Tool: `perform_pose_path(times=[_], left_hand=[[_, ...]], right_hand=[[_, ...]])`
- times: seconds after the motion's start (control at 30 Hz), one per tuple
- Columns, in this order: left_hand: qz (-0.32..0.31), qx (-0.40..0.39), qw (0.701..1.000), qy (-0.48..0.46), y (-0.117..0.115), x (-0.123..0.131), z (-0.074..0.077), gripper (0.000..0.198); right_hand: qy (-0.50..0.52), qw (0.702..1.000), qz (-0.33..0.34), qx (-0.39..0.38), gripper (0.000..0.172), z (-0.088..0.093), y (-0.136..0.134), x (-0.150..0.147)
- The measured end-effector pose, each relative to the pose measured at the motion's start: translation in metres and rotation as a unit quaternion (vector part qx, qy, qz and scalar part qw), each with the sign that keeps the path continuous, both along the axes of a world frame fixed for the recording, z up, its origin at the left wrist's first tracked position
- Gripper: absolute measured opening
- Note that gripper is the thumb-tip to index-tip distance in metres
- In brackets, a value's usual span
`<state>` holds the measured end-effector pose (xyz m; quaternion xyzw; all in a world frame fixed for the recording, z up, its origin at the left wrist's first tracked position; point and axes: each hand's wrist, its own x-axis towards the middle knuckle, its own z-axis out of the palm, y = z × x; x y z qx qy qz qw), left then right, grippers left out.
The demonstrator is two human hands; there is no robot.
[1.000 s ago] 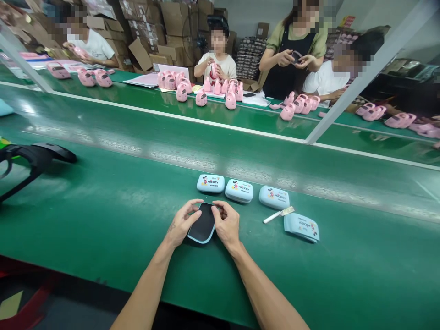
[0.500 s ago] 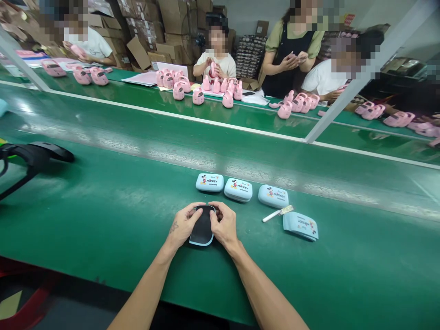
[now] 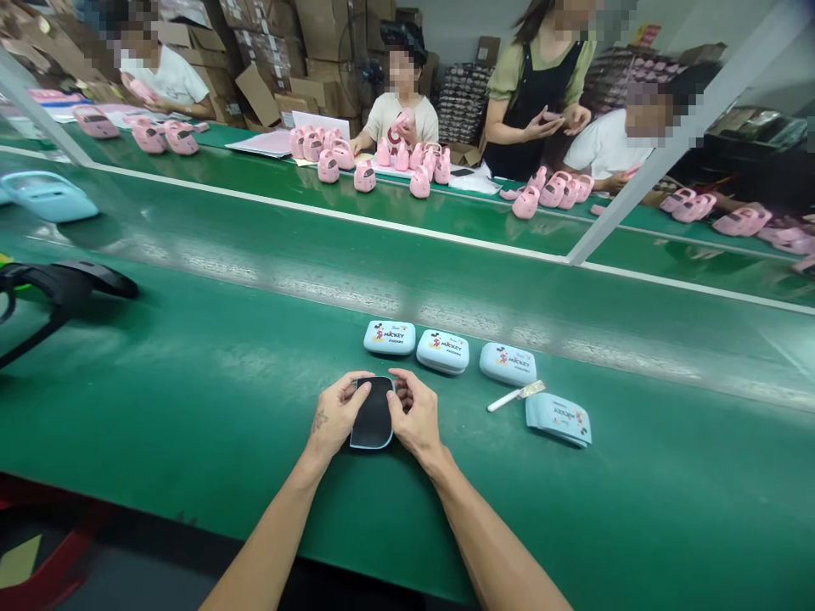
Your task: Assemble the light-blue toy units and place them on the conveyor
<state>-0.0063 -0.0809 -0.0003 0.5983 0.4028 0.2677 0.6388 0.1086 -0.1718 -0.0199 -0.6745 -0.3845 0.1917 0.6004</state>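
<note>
Tabletop [image 3: 210,399] well to the left of the worker's left hand [image 3: 334,416] bore a black curved object [image 3: 70,284], partly out of view. That hand gripped the upper left edge of a dark panel [image 3: 373,416] with blue trim, which sat between the 2 hands; whether its underside touched the surface could not be told. The panel looked thin and light, probably firm but bendable, not especially fragile, with its 2 upper side edges the likeliest place to take hold. The right hand [image 3: 417,416] pinched the opposite edge, thumb against the dark face, fingers curled near the top corner. Both forearms [image 3: 273,526] reached forward and converged, the left thumb angled across the panel, the right thumb pointing away from the worker. Beyond the hands, 3 printed blue cases [image 3: 442,351] ran rightward in a row, the first almost straight ahead. Right of the hands lay a white-handled tool [image 3: 504,400], then a stack of printed blue pieces [image 3: 559,420] just beside it.
</note>
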Motion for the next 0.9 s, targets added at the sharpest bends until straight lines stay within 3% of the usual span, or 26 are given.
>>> perform_pose_path(times=[0.33, 0.53, 0.8, 0.9], left_hand=[[0.051, 0.054, 0.997, 0.015, -0.0016, 0.0003, 0.0003, 0.041], [0.146, 0.011, 0.989, -0.028, 0.0024, -0.0006, -0.0012, 0.046], [0.06, -0.08, 0.992, -0.074, 0.0006, -0.001, 0.0022, 0.066], [0.06, -0.056, 0.994, -0.066, 0.0002, -0.0011, 0.0007, 0.056]], right_hand=[[-0.017, 1.0, 0.014, -0.006, 0.026, 0.0038, -0.0017, -0.0009], [0.002, 0.998, 0.063, -0.008, 0.038, 0.0015, -0.0026, -0.0014], [0.013, 1.0, 0.003, -0.006, 0.031, -0.0013, -0.0022, -0.0008], [-0.001, 1.0, 0.01, -0.011, 0.032, -0.0011, -0.0021, -0.0015]])
